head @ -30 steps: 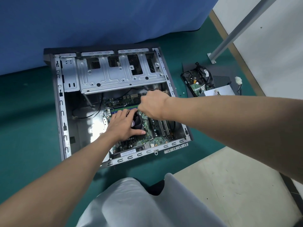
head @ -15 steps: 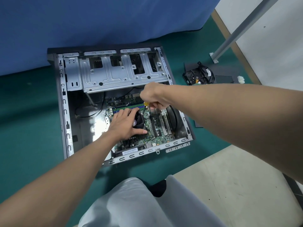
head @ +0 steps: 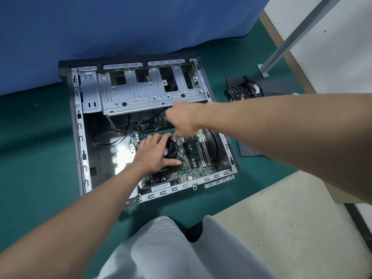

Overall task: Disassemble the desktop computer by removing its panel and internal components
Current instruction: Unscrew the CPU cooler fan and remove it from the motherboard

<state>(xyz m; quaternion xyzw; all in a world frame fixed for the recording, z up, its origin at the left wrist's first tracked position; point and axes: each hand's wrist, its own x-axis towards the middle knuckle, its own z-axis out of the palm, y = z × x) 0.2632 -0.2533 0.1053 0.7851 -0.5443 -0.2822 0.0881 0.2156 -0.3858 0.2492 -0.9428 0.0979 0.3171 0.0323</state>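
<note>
Head view, left to right.

- Computer case [head: 80,137]: lies on its side on the green floor, open face up, side cover off. Folded sheet steel, so judged stiff and fairly heavy, with sharp lips. It should sit put without being held.
- Drive cage [head: 141,93]: far end of the case. Its bays look bare.
- Left hand [head: 155,156]: spread flat on the CPU cooler [head: 171,150], fingers straight across the fan top and thumb reaching out along the near side. It presses and grips nothing.
- Cooler handling (judgement): metal heat sink under a plastic fan, dense for its size. The body is rigid and the blades are fragile. Take it by the frame sides, never by the blades. Paste may bond it to the chip, so twist gently before lifting. I cannot see where the fan lead runs; check it before pulling.
- Right hand [head: 182,117]: above the far right corner of the cooler, knuckles up and fingers curled downward. Blur hides the fingertips, so I cannot tell whether they pinch a tool or a fastener.
- Motherboard [head: 189,158]: on the case floor, right half. Thin, stiff and brittle, with crowded parts. Hold by bare edges only and do not lever against it.
- Black cable [head: 215,143]: loops along the right wall. Soft, so likely to snag.
- Removed part [head: 243,91]: off to the right, trailing wires, on a dark panel [head: 279,87], well apart from the case.
</note>
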